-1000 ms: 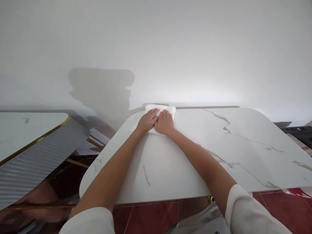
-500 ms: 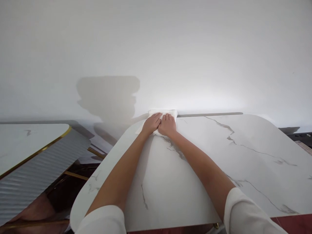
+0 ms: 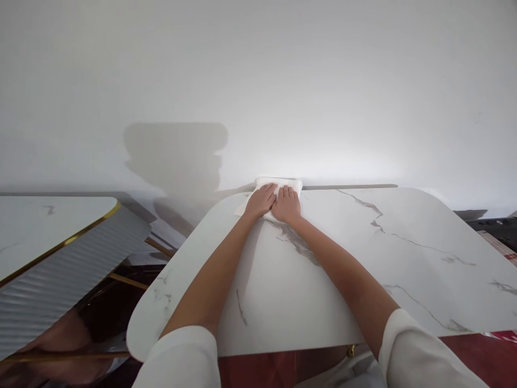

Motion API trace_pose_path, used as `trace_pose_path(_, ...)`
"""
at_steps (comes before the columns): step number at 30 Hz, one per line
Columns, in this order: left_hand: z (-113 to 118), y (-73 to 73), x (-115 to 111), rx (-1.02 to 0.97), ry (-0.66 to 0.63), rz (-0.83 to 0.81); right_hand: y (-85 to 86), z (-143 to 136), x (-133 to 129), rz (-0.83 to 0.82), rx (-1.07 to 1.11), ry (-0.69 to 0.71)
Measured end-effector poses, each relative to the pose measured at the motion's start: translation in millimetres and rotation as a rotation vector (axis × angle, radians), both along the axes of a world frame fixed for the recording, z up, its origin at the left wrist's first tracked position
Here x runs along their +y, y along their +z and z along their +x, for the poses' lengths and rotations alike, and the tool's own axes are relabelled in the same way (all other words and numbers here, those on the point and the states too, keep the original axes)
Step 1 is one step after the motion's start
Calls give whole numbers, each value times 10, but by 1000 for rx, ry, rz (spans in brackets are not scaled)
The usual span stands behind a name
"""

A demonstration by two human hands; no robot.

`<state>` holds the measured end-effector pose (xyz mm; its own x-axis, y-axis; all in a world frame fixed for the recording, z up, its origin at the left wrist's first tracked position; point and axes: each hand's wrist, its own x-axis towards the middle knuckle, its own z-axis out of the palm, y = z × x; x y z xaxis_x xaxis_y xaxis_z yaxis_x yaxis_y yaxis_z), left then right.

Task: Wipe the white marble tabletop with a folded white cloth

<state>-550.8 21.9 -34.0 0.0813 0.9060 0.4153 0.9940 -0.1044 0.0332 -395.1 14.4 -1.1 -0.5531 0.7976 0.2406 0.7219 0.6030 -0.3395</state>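
Note:
A folded white cloth [image 3: 262,183] lies at the far edge of a white marble-patterned tabletop [image 3: 404,280], close to the wall. My left hand [image 3: 261,200] presses down on it with the fingers laid out flat, pointing forward and to the right. Right beside it, my right hand [image 3: 287,203] rests flat on the cloth too, its fingers pointing at the wall. The hands touch near the thumbs. Both arms reach straight out over the tabletop, and the palms hide the cloth's middle.
A pale wall [image 3: 323,81] rises behind the tabletop and carries a shadow. On the left stands a second marble-topped piece [image 3: 48,221] with gold trim and a ribbed grey side [image 3: 81,280]. A black object [image 3: 495,225] is beyond the right edge. Dark red shows below the front edge.
Both hands and the cloth have slid a short way to the right along the tabletop's far edge. The view has shifted slightly, showing more below the front edge.

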Motion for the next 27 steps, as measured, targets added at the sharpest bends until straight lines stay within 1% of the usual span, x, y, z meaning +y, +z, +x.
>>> trace_pose_path(6,123,-2,4,-44,1,3,17,108,-29,6,-21,-21)
trace_pose_path(9,156,13,-75,-23,-31,-14,37,170,-106,16,-43,-22)
trace_pose_path(12,171,2,-216,6,-111,-1,40,255,-242,29,-62,-10)
trace_pose_path(16,192,-37,-473,63,-252,80,31,355,-480,55,-55,-4)
trace_pose_path(19,251,-44,-707,106,-302,139,25,409,-693,70,-38,-6)
trace_pose_path(23,382,-21,-1079,127,-281,127,-2,477,-1031,68,-4,-18)
trace_pose_path(27,498,10,-1497,101,-198,58,-30,568,-1397,84,44,-5)
